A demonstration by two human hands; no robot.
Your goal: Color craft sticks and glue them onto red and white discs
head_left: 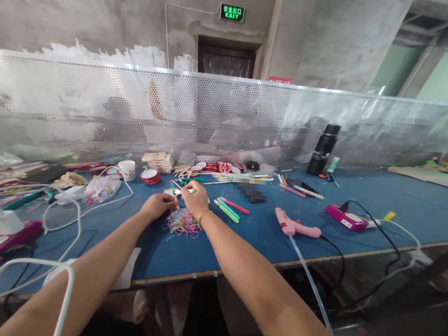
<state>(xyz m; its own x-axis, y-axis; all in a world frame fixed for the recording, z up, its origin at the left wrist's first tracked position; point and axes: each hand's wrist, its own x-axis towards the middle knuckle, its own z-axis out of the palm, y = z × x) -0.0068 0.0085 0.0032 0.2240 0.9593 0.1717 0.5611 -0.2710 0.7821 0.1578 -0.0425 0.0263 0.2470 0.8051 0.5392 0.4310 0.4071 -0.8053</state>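
My left hand [160, 207] pinches the lower end of a narrow flat stick [173, 191], which stands tilted and carries red and green colour on its upper part. Close beside it, my right hand [196, 199] is closed around a slim white and green marker [191, 191], held against or very near the stick; contact is too small to make out. A heap of thin multicoloured rubber bands [183, 223] lies on the blue table just below both hands. To the right of my right hand are green markers [227, 210] and a pink-red marker [237, 206].
A pink glue gun [295, 225] with a long clear glue stick lies at right. Purple power strips [345, 218] sit at both sides, with white cables [81, 213] looping at left. Toward the mesh divider [212, 120] stand a paper cup [127, 170], red tape rolls and a black bottle [323, 149].
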